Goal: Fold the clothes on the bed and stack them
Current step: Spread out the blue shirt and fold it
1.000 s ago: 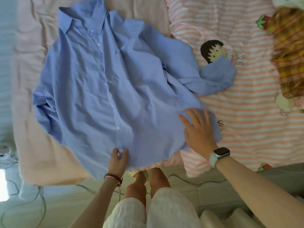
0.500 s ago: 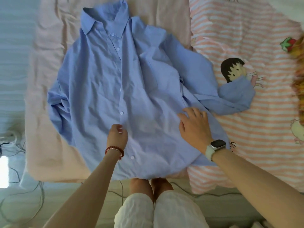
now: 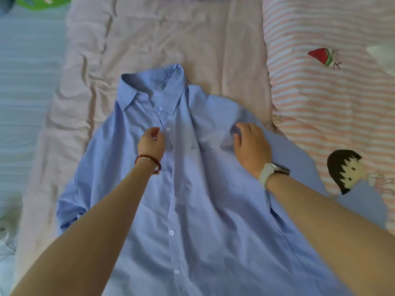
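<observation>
Light-blue button-front cotton shirt (image 3: 192, 199): spread face-up, collar far, on the pale pink sheet of the bed (image 3: 171, 39). Left hand (image 3: 151, 143): fingers curled loosely beside the placket at chest level. Right hand (image 3: 252, 146): open, palm flat on the shoulder. Pink-striped cartoon quilt (image 3: 331, 107): alongside, partly under one sleeve.
</observation>
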The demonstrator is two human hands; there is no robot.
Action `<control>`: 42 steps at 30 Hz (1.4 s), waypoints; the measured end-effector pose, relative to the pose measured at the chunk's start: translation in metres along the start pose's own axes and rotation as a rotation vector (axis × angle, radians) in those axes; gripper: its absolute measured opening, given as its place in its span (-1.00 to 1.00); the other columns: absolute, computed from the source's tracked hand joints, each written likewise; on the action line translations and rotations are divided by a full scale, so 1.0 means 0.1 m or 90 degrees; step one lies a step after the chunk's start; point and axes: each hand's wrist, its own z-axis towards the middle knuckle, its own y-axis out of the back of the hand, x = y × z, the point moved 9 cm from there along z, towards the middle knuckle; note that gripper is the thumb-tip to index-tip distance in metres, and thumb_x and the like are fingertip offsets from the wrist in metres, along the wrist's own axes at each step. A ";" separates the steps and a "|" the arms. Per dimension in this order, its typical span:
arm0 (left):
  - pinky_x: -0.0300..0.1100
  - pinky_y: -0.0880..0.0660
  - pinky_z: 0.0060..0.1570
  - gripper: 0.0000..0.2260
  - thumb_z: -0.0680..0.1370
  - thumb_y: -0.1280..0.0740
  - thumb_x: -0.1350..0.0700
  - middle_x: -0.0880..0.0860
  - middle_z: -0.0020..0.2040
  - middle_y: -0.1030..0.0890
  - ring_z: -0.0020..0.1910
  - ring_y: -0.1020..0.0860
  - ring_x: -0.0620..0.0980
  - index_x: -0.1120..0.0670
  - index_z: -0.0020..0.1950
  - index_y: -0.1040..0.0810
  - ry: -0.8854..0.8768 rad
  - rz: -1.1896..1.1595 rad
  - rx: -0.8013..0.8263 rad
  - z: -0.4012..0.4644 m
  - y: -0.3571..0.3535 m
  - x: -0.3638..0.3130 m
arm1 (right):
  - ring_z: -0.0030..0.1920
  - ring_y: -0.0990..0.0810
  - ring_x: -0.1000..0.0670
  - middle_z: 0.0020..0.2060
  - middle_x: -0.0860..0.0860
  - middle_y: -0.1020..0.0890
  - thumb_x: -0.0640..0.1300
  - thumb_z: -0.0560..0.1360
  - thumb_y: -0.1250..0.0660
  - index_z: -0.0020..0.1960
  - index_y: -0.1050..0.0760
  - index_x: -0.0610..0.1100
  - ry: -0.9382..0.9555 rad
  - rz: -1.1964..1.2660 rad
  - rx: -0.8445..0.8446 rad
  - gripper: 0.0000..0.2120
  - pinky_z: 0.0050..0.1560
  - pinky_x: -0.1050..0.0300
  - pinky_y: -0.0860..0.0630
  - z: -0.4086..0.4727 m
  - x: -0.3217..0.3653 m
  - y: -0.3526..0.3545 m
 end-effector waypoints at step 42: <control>-0.20 -0.20 -0.31 -0.78 0.59 -0.19 0.10 -0.01 -0.35 -0.37 -0.23 -0.36 0.04 0.16 -0.21 -0.34 0.040 0.058 -0.062 -0.16 0.24 0.30 | 0.33 -0.37 -0.32 0.36 -0.20 -0.39 0.07 0.47 -0.07 0.36 -0.40 -0.09 0.165 -0.218 0.186 -0.48 0.12 -0.45 -0.36 -0.93 0.17 -0.83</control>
